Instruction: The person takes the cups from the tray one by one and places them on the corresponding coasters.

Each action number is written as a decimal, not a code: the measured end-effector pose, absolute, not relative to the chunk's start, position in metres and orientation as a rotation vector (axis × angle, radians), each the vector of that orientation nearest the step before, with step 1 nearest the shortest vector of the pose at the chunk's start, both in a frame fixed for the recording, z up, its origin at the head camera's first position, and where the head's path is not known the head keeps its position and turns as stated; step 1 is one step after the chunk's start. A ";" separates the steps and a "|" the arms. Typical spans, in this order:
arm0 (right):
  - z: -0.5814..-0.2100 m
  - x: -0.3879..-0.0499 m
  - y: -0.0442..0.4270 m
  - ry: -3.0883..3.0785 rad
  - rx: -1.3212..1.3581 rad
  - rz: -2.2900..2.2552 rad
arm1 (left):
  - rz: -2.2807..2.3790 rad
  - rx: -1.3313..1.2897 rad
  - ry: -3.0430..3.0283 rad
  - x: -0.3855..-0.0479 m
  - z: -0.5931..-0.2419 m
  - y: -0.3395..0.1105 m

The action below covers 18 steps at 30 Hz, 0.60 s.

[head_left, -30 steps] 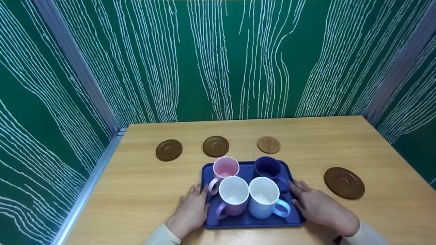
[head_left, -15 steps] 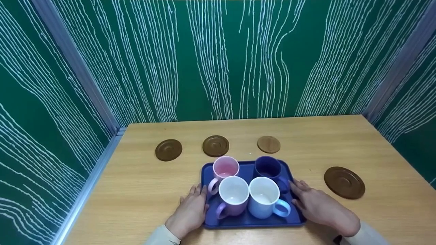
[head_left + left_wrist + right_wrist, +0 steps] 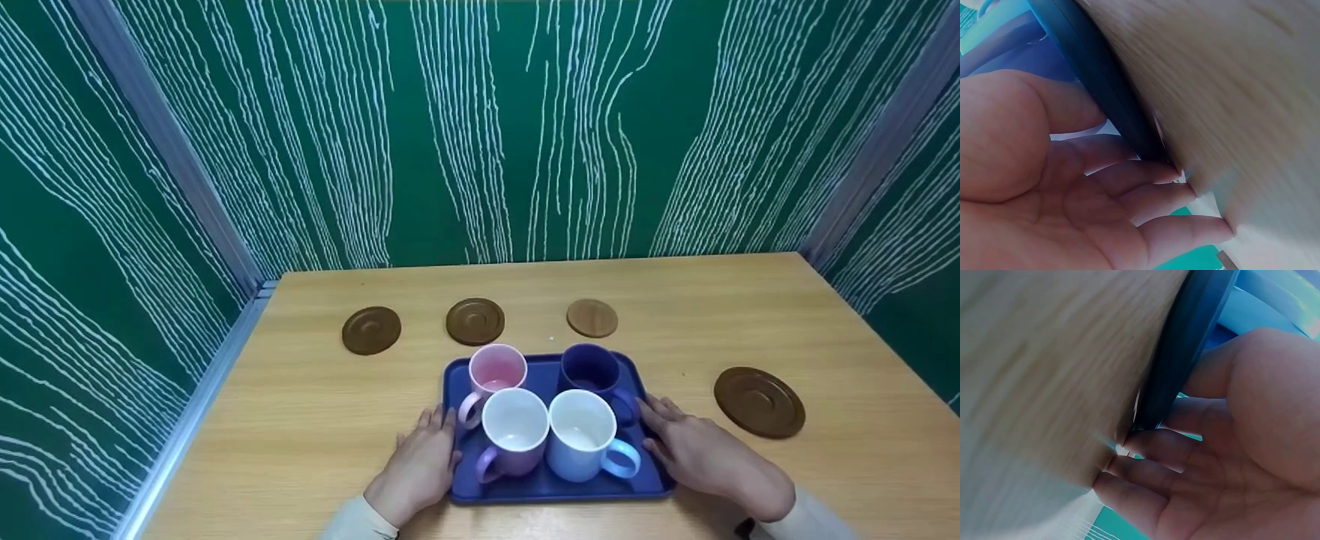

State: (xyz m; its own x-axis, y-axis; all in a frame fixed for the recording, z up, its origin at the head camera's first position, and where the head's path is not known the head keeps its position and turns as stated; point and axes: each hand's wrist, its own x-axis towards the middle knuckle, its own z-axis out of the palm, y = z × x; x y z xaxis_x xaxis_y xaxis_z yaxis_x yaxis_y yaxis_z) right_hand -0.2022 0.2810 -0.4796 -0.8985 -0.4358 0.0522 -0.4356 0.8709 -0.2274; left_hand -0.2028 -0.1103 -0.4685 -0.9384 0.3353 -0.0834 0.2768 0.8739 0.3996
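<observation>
A blue tray (image 3: 559,491) lies flat on the table with several mugs upright on it: pink (image 3: 498,369), dark blue (image 3: 590,369), purple (image 3: 517,450) and light blue (image 3: 576,454). My left hand (image 3: 420,465) rests along the tray's left side, its fingers extended. On the right side my right hand (image 3: 705,456) touches the rim the same way. In the left wrist view the left hand (image 3: 1084,185) has its thumb and fingers against the tray edge (image 3: 1100,73), outer fingertips on the table. The right wrist view has the right hand (image 3: 1213,444) mirroring this at the edge (image 3: 1179,354).
Behind the tray lie two brown round coasters (image 3: 372,331) (image 3: 475,322) and a lighter wooden disc (image 3: 592,319). A larger brown coaster (image 3: 759,403) is right of the right hand. Green walls (image 3: 525,135) with white lines surround the wooden table (image 3: 300,420).
</observation>
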 end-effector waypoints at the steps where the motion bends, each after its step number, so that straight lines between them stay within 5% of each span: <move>1: -0.480 -0.202 0.281 3.039 -0.706 -0.367 | 0.584 0.475 2.895 -0.203 -0.469 -0.110; 18: -0.478 -0.203 0.279 3.017 -0.663 -0.378 | 0.587 0.484 2.916 -0.203 -0.471 -0.111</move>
